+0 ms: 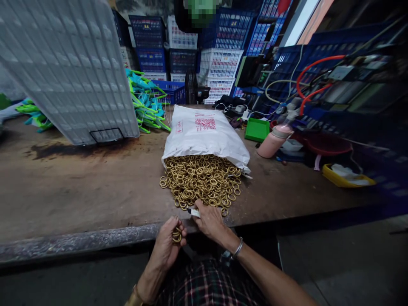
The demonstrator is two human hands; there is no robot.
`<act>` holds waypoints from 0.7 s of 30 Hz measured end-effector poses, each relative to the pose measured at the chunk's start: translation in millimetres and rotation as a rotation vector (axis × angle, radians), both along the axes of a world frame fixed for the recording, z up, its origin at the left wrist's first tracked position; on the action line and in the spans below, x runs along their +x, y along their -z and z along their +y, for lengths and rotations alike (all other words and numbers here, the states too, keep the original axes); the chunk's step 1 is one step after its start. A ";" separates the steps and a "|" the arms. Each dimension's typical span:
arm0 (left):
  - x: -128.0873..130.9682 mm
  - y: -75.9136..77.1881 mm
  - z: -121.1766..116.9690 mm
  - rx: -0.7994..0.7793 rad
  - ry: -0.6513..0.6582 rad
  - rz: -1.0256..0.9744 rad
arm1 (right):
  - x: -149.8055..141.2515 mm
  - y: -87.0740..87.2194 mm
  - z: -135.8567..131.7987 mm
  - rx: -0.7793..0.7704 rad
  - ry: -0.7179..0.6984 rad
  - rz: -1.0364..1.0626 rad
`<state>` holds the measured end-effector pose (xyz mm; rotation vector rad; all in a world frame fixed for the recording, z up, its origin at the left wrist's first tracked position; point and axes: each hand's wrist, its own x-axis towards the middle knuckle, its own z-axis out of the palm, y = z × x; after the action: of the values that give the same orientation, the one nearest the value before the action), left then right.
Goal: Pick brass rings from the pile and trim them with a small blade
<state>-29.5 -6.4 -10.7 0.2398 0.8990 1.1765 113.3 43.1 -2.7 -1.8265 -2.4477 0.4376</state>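
Observation:
A heap of brass-coloured rings (pixel 204 180) spills from the mouth of a white woven sack (pixel 204 127) with red print, which lies on the wooden table (pixel 105 187). My left hand (pixel 168 242) is closed around several of these rings, just off the table's front edge. At the near side of the heap, my right hand (pixel 208 219) grips a small white tool (pixel 194 212) with a dark pointed tip, perhaps a little knife; its exact kind is unclear. The fingers of this hand are bent beside the nearest rings, and whether they touch any is hidden.
A large translucent ribbed plastic tray (pixel 73 72) stands tilted at the left, before green and turquoise plastic pieces (pixel 146 100). To the right are a green tray (pixel 256 129), a pink bottle (pixel 274 141) and a yellow basket (pixel 347 176). Stacked crates (pixel 219 63) line the back.

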 end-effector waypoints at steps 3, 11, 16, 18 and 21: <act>3.7 1.4 4.7 0.043 0.036 0.116 | 1.0 -2.1 0.6 0.015 0.017 0.021; 13.3 -1.0 19.3 0.092 0.057 0.306 | 6.0 3.1 4.7 0.096 0.063 0.076; 19.0 1.0 26.5 0.132 0.067 0.491 | 10.0 12.8 7.3 0.132 0.085 0.240; 20.9 0.5 29.6 0.157 0.099 0.560 | 10.7 13.4 7.9 0.141 0.080 0.313; 23.1 -0.6 33.6 0.188 0.169 0.612 | 10.2 11.5 8.3 0.137 0.085 0.387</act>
<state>-6.4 27.1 -10.0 0.8450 1.2676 1.0413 123.5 51.4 -14.3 -1.6079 -2.0815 0.5440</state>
